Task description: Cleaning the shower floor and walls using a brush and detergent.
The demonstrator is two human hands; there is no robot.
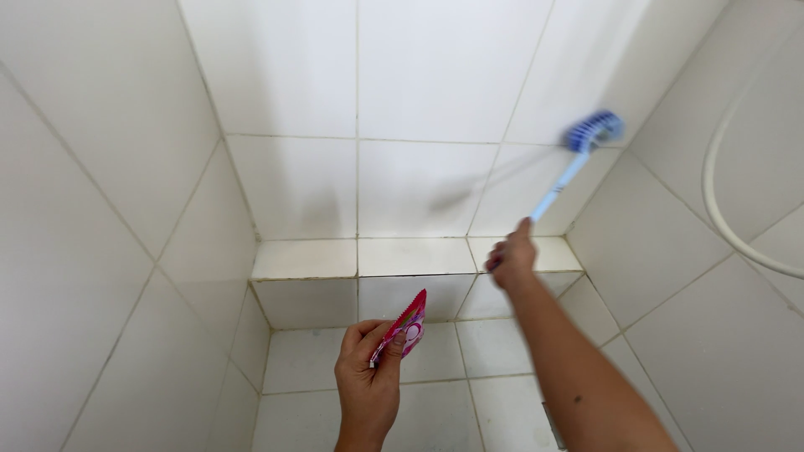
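Left hand (pixel 368 381) low at 6 o'clock, forearm barely in frame, back of hand toward camera, fingers curled, thumb and fingertips pinched shut at 12 o'clock end. Right arm stretched from 5 o'clock corner toward 12 o'clock, forearm bare, wrist straight. Right hand (pixel 512 255) fisted tight, knuckles up, well apart from left.

The single head-worn camera looks forward and downward into a corner of white ceramic tiled walls (pixel 419 75), from close range. A low white tiled ledge (pixel 360 258) lies mid-frame, both forearms entering from below.
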